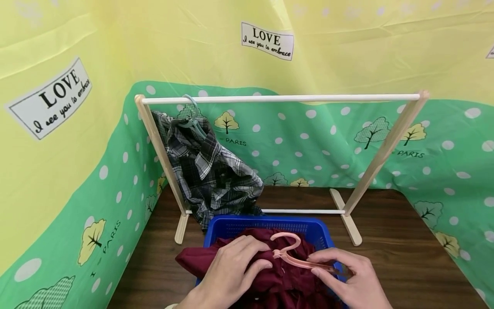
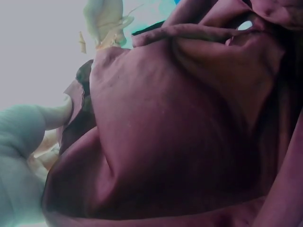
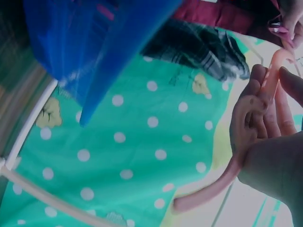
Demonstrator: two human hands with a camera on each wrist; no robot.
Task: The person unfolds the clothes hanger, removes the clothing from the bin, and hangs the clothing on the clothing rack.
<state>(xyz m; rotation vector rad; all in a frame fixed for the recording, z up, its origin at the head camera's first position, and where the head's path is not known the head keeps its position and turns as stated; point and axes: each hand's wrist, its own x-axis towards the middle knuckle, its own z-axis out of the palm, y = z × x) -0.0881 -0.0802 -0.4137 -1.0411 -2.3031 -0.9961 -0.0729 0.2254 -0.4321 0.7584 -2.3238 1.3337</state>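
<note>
A maroon shirt lies bunched in and over a blue basket. My left hand pinches a fold of the shirt between thumb and fingers, and the left wrist view shows the thumb against the cloth's edge. To its right, my right hand holds a pink clothes hanger by one arm. The hook points up and to the left, and the hanger's neck is right at the shirt, close to my left fingertips. In the right wrist view, the far arm of the hanger extends past my palm.
Behind the basket stands a rack with a white rail and wooden posts. A black-and-white plaid shirt hangs at its left end on a light blue hanger. Patterned yellow and green cloth encloses the dark wooden table.
</note>
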